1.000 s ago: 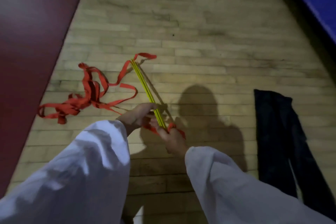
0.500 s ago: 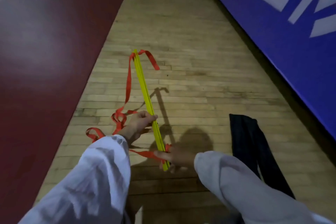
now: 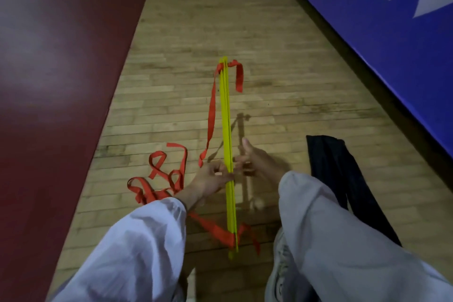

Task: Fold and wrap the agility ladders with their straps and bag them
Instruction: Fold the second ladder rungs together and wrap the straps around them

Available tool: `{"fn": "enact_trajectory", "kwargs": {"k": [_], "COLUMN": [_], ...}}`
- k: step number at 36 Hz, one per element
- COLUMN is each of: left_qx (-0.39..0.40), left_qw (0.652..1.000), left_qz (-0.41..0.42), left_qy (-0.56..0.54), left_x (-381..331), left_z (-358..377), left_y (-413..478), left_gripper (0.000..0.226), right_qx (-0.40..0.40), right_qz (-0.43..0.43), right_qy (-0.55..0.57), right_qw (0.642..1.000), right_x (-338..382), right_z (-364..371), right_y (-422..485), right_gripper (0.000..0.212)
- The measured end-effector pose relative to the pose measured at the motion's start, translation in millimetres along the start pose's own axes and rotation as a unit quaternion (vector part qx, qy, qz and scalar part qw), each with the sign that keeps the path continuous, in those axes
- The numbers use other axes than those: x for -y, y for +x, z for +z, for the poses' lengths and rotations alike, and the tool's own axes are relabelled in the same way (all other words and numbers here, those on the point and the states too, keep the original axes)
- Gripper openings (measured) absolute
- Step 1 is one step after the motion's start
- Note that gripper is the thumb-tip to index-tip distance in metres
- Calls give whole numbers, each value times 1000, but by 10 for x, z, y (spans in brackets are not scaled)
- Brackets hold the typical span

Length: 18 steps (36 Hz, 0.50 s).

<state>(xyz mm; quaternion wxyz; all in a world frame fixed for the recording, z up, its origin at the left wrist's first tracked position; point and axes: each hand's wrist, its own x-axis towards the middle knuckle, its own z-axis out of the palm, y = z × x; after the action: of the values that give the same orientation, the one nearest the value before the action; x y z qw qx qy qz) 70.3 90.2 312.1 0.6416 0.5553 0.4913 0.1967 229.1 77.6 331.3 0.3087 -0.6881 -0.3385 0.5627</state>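
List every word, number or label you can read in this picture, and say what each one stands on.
Nothing can be read in full.
On the blue wall banner: large white characters, cut off by the frame edge, unreadable.
On the yellow rungs, red straps and black bag: no print visible.

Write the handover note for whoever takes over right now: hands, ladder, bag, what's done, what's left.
Left hand grips the stacked yellow rungs near their middle. Right hand is beside them, thumb up; its grip is unclear.
Red strap hangs loose, much of it heaped on the floor at left. Dark bag lies at right.
Done: rungs gathered. Left: wrap strap, bag.
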Motion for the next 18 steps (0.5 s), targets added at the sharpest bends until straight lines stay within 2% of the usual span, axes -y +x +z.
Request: {"fn": "enact_trajectory", "kwargs": {"k": [3,7,11,15,18], "left_qx": [11,14,22,17,8], "left_qw": [999,996,989,977,970], "left_qz": [6,29,33,63,57], "left_qy": [49,89,143,205,236], "left_x": [53,36,4,-68,-52], "left_z": [45,-6,-9,87,120], "left_y": [0,59,153,143,144], "left_gripper": [35,35,35,41,43], "right_qx": [-23,-33,-26,-7,-10], "right_qz": [-34,-74,-102,-104,-98], "right_qy": [1,-37,-50,-53,-73], "right_qw": [999,996,993,993,992], "right_x": [45,68,71,64,-12], "right_z": [12,43,37,53,90], "right_y": [159,204,213,145,127], "right_gripper": [45,11,3,23,28]}}
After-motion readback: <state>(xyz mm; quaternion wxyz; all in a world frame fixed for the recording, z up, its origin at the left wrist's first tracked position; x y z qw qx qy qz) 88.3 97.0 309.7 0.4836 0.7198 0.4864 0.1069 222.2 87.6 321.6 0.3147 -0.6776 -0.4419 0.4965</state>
